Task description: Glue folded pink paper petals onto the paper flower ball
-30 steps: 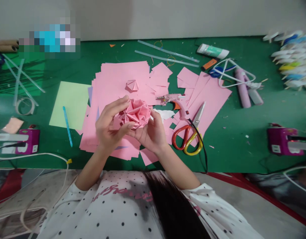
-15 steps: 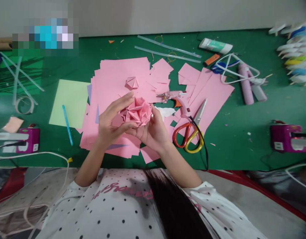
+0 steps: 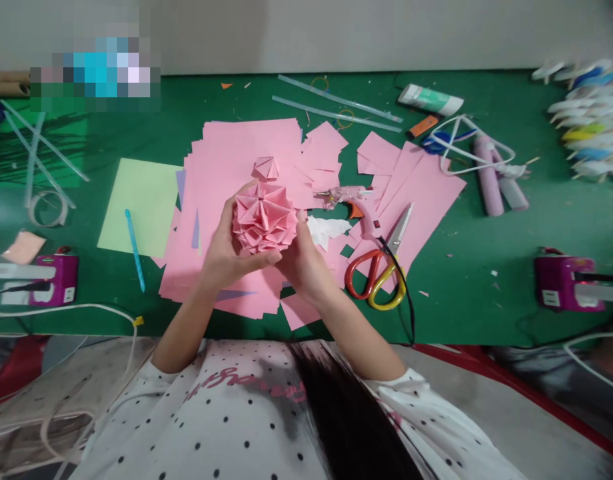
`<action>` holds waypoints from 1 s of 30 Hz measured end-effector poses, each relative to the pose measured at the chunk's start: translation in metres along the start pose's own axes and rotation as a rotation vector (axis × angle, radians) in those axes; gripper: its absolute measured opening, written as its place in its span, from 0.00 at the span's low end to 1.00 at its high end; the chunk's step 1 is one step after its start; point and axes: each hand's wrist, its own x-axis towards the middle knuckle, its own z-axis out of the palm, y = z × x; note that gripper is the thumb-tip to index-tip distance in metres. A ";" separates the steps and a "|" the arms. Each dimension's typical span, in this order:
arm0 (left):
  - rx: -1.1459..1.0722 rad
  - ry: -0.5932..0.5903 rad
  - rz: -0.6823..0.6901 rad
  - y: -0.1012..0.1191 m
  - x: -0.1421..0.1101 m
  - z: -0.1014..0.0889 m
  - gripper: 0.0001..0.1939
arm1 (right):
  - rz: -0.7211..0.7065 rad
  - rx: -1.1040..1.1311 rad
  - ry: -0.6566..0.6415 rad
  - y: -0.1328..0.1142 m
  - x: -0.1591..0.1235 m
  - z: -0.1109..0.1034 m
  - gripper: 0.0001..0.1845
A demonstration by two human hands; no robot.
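A pink folded-paper ball (image 3: 264, 219) made of pointed, star-like units is held between both hands above the stacked pink paper (image 3: 246, 137). My left hand (image 3: 227, 250) wraps its left and near side, thumb along the lower edge. From the right, my right hand (image 3: 302, 257) grips it; several of that hand's fingers are hidden behind the ball. One loose pink folded unit (image 3: 267, 168) lies on the sheets just beyond the ball. To the right rest a pink glue gun (image 3: 354, 199), a crumpled white tissue (image 3: 329, 228) and scissors (image 3: 379, 273) with red and yellow handles.
The glue gun's black cord (image 3: 409, 300) runs off the near table edge. A pale green sheet (image 3: 141, 200) with a blue pen (image 3: 135, 250) lies left. Clear glue sticks (image 3: 336, 97) lie at the back. Purple power boxes (image 3: 566, 283) (image 3: 61, 280) stand at both sides.
The paper ball has been turned in the hands, so a full star-shaped face now shows on top. Both hands have shifted their hold, and the left fingers have moved behind the ball.
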 end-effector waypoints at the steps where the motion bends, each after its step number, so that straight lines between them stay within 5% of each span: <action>1: -0.015 0.010 -0.015 0.002 -0.001 -0.001 0.52 | -0.106 -0.124 0.080 -0.001 -0.003 -0.004 0.28; 4: 0.024 0.015 -0.051 0.010 -0.001 -0.006 0.54 | -0.533 -0.417 0.313 -0.011 -0.011 -0.017 0.23; 7: 0.141 -0.010 -0.023 0.015 0.000 -0.003 0.54 | -0.777 -0.651 0.236 -0.025 -0.016 -0.024 0.23; 11: 0.152 -0.021 0.016 0.019 -0.002 0.011 0.56 | -0.757 -0.741 0.092 -0.029 -0.012 -0.016 0.21; 16: -0.056 0.094 0.063 0.020 -0.005 0.024 0.60 | -0.749 -0.451 0.273 -0.013 -0.007 0.001 0.15; 22: -0.364 0.155 -0.147 0.023 -0.001 0.031 0.39 | -0.764 -0.380 0.200 0.000 -0.008 0.009 0.12; 27: -0.253 0.220 -0.142 0.020 -0.002 0.029 0.32 | -0.708 -0.449 0.195 -0.003 -0.005 0.004 0.12; 30: -0.201 0.186 -0.130 0.019 -0.002 0.031 0.30 | -0.795 -0.533 0.093 -0.011 -0.002 -0.002 0.13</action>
